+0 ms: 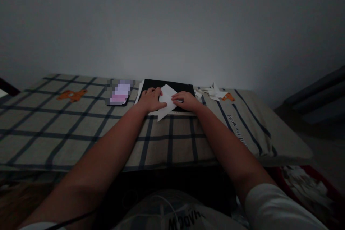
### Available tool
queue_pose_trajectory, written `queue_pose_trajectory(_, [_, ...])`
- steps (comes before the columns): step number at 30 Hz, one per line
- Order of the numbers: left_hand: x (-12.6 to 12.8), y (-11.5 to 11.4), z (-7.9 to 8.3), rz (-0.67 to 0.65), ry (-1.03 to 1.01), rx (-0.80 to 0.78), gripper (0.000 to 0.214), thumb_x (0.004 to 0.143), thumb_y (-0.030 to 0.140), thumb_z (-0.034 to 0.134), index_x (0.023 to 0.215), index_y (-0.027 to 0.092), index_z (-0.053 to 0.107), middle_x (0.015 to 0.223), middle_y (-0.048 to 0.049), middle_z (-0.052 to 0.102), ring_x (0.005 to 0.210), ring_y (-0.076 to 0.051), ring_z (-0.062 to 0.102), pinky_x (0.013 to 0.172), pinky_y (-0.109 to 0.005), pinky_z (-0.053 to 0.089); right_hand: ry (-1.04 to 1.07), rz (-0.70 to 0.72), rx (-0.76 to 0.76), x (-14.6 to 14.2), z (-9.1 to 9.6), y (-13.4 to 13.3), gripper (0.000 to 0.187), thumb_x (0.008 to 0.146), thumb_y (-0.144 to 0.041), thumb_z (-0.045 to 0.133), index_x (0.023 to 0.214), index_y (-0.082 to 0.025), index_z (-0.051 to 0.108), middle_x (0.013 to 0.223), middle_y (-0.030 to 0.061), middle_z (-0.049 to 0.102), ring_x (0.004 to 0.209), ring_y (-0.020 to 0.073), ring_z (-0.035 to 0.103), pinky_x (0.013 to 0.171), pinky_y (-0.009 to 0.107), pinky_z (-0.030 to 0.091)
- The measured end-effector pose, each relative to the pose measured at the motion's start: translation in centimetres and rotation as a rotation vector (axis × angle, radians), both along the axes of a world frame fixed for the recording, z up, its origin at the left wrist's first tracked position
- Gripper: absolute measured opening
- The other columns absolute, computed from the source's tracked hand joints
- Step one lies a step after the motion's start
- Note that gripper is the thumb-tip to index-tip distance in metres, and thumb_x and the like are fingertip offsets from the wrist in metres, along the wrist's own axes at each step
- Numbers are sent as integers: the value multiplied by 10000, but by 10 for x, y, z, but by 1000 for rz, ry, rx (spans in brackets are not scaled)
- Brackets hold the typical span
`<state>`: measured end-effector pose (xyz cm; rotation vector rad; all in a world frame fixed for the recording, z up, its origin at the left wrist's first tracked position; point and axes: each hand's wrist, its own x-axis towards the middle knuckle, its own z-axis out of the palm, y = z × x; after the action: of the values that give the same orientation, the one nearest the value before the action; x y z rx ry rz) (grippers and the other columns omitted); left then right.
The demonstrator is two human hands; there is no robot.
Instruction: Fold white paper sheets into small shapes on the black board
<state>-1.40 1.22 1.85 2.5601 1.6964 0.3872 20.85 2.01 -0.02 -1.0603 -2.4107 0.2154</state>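
Note:
A folded piece of white paper (167, 97) lies on a black notebook or folder (169, 80), one pointed corner reaching past its near edge. My left hand (151, 99) rests on the left side of the paper, fingers spread and thumb stretched across it. From the right, my right hand (186, 100) lays its fingertips flat on the paper's right part. Some of the paper is hidden under my fingers. White sheets show under the black cover's left and near edges.
A phone (118, 93) with a blurred screen lies left of the notebook. Right of it sits a pile of folded white paper pieces (214, 91). A checked cloth (172, 143) covers the table, which meets a plain wall (172, 25). A red container (309, 187) with whitish contents stands below, at right.

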Motion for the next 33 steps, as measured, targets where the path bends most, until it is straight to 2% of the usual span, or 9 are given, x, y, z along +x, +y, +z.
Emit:
queue_pose_trajectory(4, [-4,0,-4,-68,-22,16,640,773,493,581,1340,214,473,1385,-133,519,1304,-354,375,1020,-477,319,9,-183,53,2,-2,0,395,871,-297,629,1246,-179,664,1245,117,668,1173,271,570,1028,456,433])
queue_pose_trajectory(7, [-7,-1,-7,-106,-27,20,721,806,514,563,1445,219,406,1473,-113,450,1340,-347,335,1058,-471,282,-24,-296,43,5,-4,2,478,869,-330,624,1321,-174,611,1281,134,644,1165,310,558,1016,491,431])
queue_pose_trajectory(14, [-8,2,-11,-131,16,6,690,848,566,524,1448,235,445,1517,-96,415,1377,-342,305,1091,-497,265,-15,-279,65,7,-7,7,469,841,-300,633,1296,-188,632,1201,128,655,1104,308,559,1002,478,427])
queue_pose_trajectory(19, [-8,0,-11,-116,-12,35,732,821,565,567,1447,207,445,1531,-116,385,1368,-362,324,1078,-509,304,170,-188,14,6,-5,8,495,812,-176,578,1306,-170,618,1148,113,615,1082,252,561,994,417,442])
queue_pose_trajectory(23, [-7,-3,-5,-88,-68,47,822,787,543,622,1484,189,367,1524,-131,394,1351,-349,366,1092,-476,305,336,-208,-49,6,0,10,482,803,-130,516,1260,-192,654,1019,85,622,928,205,582,905,382,484])
queue_pose_trajectory(26, [-7,-6,0,-82,-204,39,788,824,491,607,1499,194,329,1412,-124,524,1260,-313,483,1046,-435,369,481,-249,-136,6,2,12,481,807,-166,517,1270,-178,646,1027,88,628,843,184,583,852,379,506])
queue_pose_trajectory(29, [-6,-6,2,-64,-407,-1,669,870,393,573,1476,201,363,1153,-83,667,1040,-236,614,923,-369,456,618,-264,-242,6,1,13,504,812,-216,535,1308,-181,612,1081,96,635,819,175,588,810,373,518])
queue_pose_trajectory(33, [-4,-1,-3,-100,-679,13,564,849,276,595,1394,196,470,929,-35,687,808,-167,622,786,-313,492,720,-267,-293,6,0,13,499,827,-290,565,1317,-200,591,1087,83,634,845,165,597,801,351,512])
